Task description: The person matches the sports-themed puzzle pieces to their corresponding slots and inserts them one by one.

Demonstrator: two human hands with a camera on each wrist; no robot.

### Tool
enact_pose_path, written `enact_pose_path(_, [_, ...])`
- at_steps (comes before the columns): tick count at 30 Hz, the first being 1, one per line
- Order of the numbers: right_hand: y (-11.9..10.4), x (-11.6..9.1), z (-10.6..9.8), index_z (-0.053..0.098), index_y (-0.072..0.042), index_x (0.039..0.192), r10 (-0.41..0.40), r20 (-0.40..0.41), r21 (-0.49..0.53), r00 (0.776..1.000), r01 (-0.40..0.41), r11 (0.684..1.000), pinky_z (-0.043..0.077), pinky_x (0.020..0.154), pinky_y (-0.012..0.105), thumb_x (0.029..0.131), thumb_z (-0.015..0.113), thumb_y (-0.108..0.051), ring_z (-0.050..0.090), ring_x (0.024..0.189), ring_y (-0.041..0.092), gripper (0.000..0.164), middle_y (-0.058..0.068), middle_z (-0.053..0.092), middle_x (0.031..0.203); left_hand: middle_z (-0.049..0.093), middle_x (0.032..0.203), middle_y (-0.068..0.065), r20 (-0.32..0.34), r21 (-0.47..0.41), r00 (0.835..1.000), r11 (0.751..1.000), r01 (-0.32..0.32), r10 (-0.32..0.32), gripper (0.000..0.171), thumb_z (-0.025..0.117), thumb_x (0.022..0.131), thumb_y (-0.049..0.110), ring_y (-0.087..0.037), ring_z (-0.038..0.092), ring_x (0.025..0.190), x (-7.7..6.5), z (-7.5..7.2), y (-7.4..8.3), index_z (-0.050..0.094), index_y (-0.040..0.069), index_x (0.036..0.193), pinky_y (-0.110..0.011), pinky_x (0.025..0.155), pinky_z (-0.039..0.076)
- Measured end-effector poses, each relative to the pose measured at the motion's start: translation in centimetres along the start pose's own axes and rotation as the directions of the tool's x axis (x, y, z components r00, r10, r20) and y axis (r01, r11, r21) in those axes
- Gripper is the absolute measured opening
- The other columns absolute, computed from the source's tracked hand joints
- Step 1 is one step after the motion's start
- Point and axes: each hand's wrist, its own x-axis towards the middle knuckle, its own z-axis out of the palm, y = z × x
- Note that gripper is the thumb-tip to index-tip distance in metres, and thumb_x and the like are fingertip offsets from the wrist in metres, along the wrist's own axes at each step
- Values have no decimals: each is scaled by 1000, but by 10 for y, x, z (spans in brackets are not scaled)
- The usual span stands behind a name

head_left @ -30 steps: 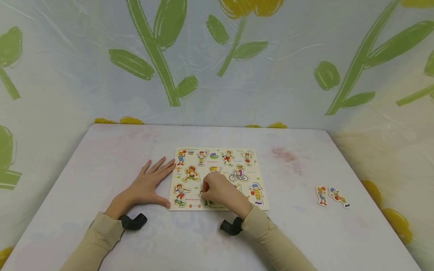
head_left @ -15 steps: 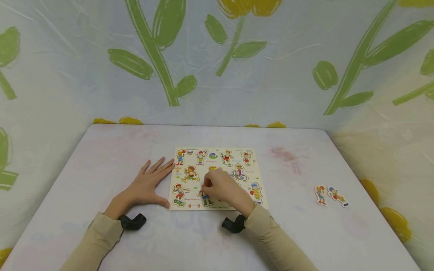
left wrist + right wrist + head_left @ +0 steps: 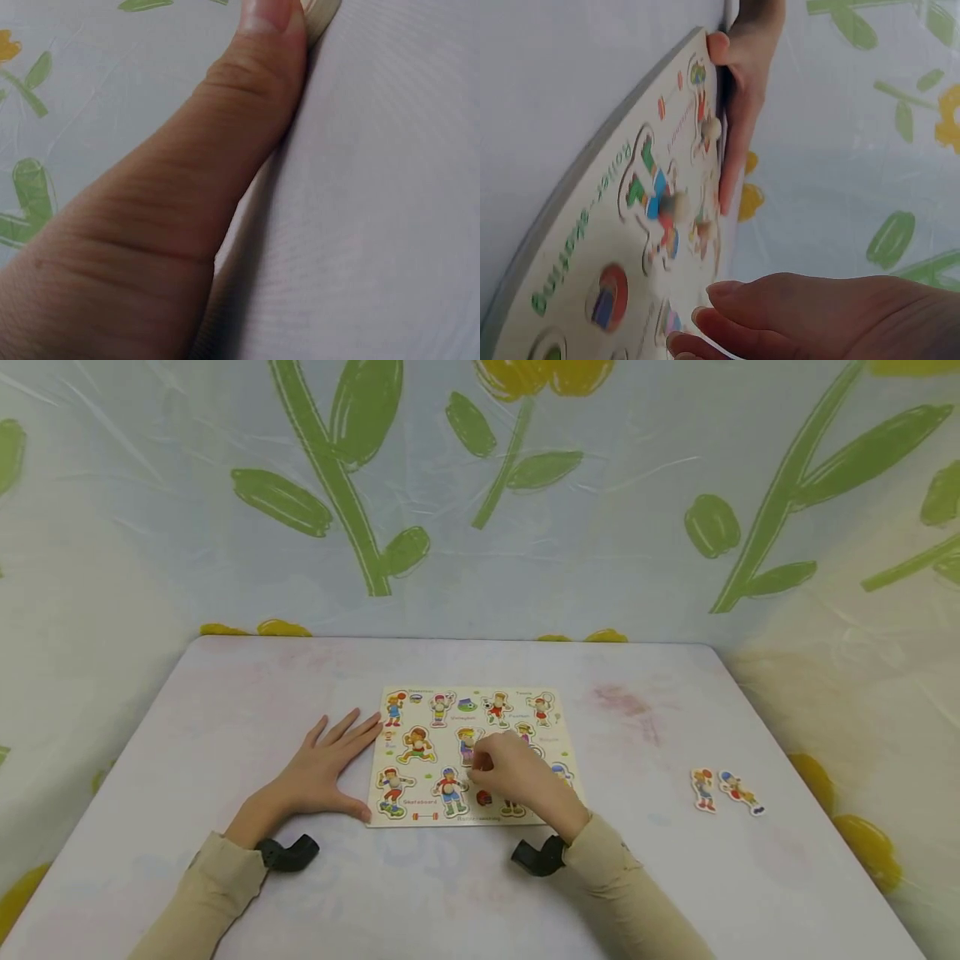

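A wooden knob puzzle board [image 3: 426, 777] lies on the table, holding figure pieces with round knobs. My left hand [image 3: 318, 777] rests spread at the board's left side, its fingertips and thumb touching the edge. In the left wrist view, the thumb [image 3: 232, 97] reaches to the board's edge. My right hand [image 3: 517, 772] is over the board's middle, its fingers loosely bent with nothing seen between them. Left of it, the roller-skating figure [image 3: 451, 793] sits in its outline; its knob [image 3: 675, 206] stands up in the right wrist view. The right hand hides part of the lower-right pieces.
Two loose figure pieces lie on the table at the right: one with a ball [image 3: 703, 790], one in a blue cap [image 3: 741, 793]. A flower-patterned sheet [image 3: 585, 552] hangs behind the table [image 3: 637, 877].
My right hand has let go of the roller-skating figure and moved right, uncovering that figure. The left hand stays at the board's edge. The head view has shifted slightly.
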Motion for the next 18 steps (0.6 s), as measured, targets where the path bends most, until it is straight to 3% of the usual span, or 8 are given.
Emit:
enact_pose_path(7, [18,-12,-14,67,-13,72,71,-33,5,997,-71,997,45,58,29,87,73,-11,52,63,13,16,-4,58,69,17,166,2,9,9,1000,1000,10,-10,134,64,55,91,-31,6,152,0,5,-2,22,18,160,-59,117,-3])
enact_pose_path(18, [50,-33,-30,66,-10,75,77,-59,20,995,-76,997,47,55,28,88,71,-10,52,59,12,14,-3,60,67,23,164,-2,-38,24,999,999,-26,27,133,67,56,89,-35,12,150,-1,7,1,27,14,158,-64,115,2])
